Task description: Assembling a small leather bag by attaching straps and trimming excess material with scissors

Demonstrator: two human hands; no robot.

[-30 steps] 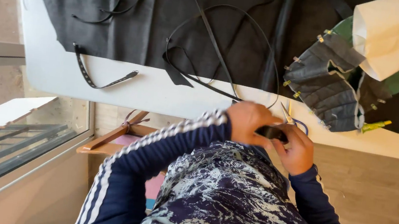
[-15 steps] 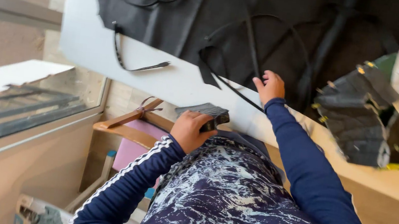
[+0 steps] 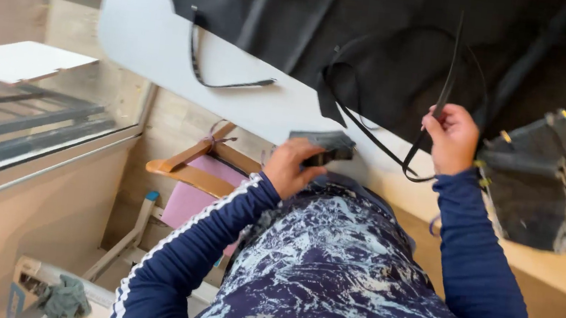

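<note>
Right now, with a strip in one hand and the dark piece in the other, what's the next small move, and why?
Probably bring the two hands together. The right hand pinches a thin black strip lifted off the black sheet, while the left hand holds a small dark piece at the white table edge, apart from it.

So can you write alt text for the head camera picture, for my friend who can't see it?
Seen from above, a person in a dark blue top holds a small dark flat piece in the left hand and lifts a thin black strap with the right hand. Both are at the edge of a white table covered by black sheet material, with a wooden chair below.
</note>
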